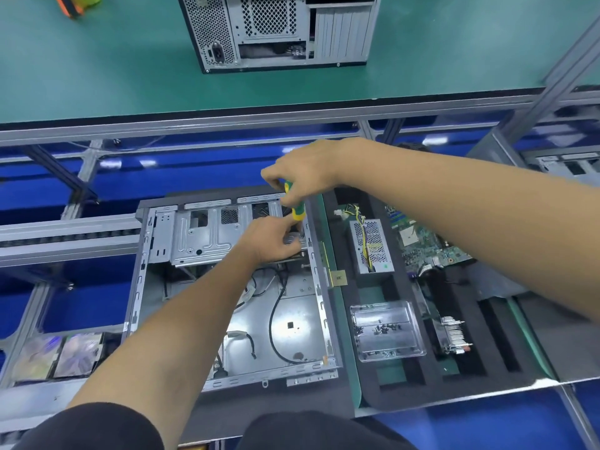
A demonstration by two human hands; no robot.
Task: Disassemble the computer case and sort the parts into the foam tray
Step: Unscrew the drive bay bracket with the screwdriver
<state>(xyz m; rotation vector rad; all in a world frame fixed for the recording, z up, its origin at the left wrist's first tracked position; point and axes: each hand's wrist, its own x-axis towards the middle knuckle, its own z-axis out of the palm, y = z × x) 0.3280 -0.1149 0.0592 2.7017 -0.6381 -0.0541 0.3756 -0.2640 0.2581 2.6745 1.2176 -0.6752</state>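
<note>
The open computer case (227, 287) lies on its side on the surface, just left of the foam tray (406, 394), with its side panel off and the interior exposed. The right hand (305, 173) is above the far right corner of the case, its fingers curled round the yellow and green handle of a screwdriver (297, 206), which stands nearly upright with its tip pointing down into the case. The left hand (272, 238) is directly beneath it, fingers pinching a small metal part at the drive cage (201, 235), beside the screwdriver's lower end; the exact contact point is hidden by the fingers. Loose black cables (276, 313) trail over the bare case floor. In the foam tray, the power supply (371, 246) sits in a far compartment with its bundled wires on top, the motherboard (428, 241) lies to its right, partly covered by the right forearm, a clear plastic box (386, 329) holding small screws rests in a nearer compartment, and a finned heatsink (453, 334) lies to the right of that box. A second computer case (279, 30) stands on the green bench (97, 76) beyond the conveyor frame.
</note>
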